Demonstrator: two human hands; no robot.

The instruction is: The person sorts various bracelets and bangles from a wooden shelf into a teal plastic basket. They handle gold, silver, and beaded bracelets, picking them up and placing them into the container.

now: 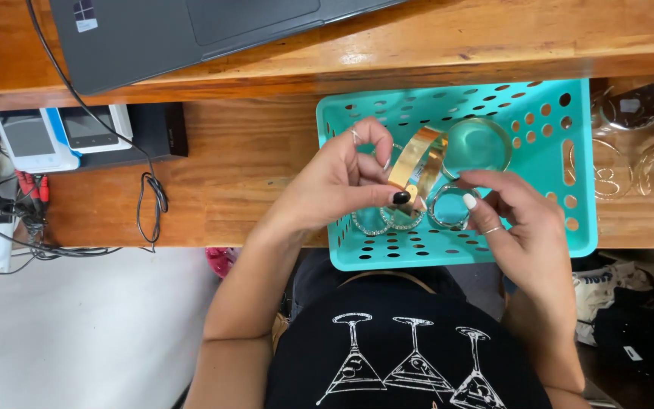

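Observation:
My left hand (342, 178) pinches a gold cuff bracelet (418, 163) between thumb and fingers, holding it over a teal perforated plastic basket (569, 227). My right hand (516, 223) hovers just right of the bracelet, fingers apart, its index fingertip close to the cuff's lower end; it holds nothing that I can see. Inside the basket lie sparkling silver bangles (387, 221), a clear ring-shaped bangle (448, 208) and a larger round clear piece (478, 144).
The basket rests on a wooden desk (244, 167). A grey laptop (183, 30) sits on a raised shelf at the back. Boxes (62, 136) and a black cable (149, 197) lie left. Clear glasses (645, 144) stand right of the basket.

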